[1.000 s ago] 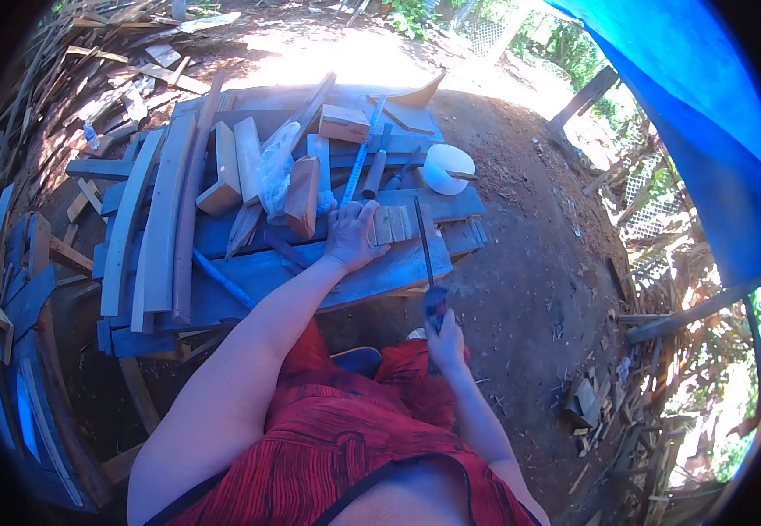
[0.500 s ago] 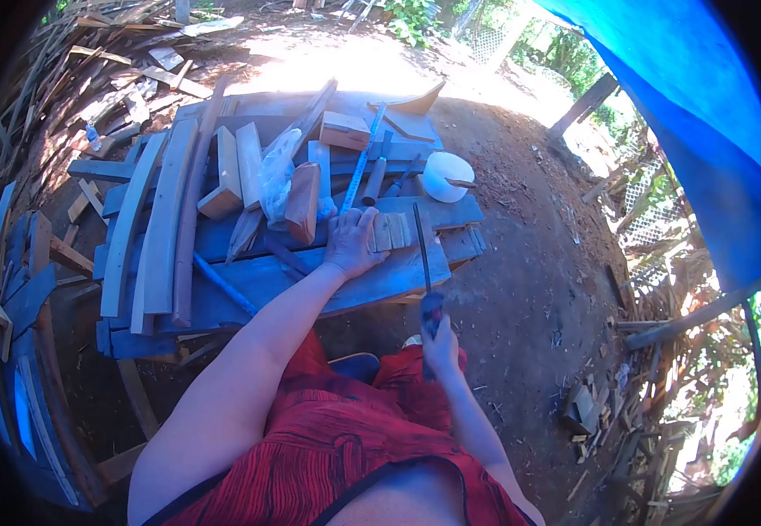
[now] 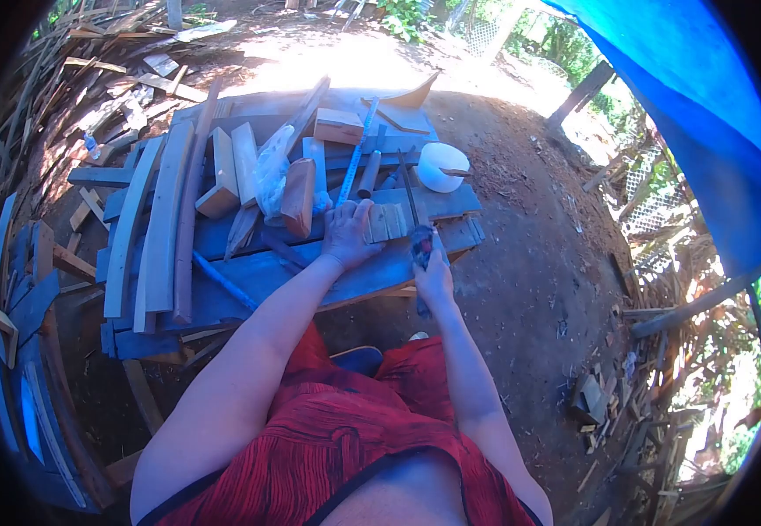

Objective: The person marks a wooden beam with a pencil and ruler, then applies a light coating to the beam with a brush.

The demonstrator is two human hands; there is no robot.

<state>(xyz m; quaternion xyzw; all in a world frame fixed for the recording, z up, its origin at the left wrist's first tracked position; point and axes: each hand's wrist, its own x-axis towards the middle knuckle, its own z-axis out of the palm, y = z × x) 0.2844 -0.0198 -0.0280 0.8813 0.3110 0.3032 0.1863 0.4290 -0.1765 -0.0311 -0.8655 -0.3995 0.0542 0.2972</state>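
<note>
My left hand (image 3: 348, 235) presses down on the near edge of the workbench, its fingers wrapped round the left end of a short wooden block (image 3: 386, 223). My right hand (image 3: 434, 276) grips the dark handle of a handsaw (image 3: 421, 245). The narrow blade, seen edge-on, points away from me across the block's right end. Beyond my left hand lie a blue-white measuring strip (image 3: 358, 158) and a dark-handled tool (image 3: 368, 180). Left of them are a reddish wooden block (image 3: 298, 197) and a clear plastic bag (image 3: 271, 175).
A white tub (image 3: 440, 171) with a stick across it stands near the bench's right end. Long curved boards (image 3: 168, 219) lie on the left of the workbench (image 3: 336, 291). Scrap wood (image 3: 100, 88) is heaped behind. A blue tarp (image 3: 704, 114) hangs at the upper right.
My right hand and the handsaw have moved forward, away from my body, so the handle is now close to the block. My left hand stays on the block.
</note>
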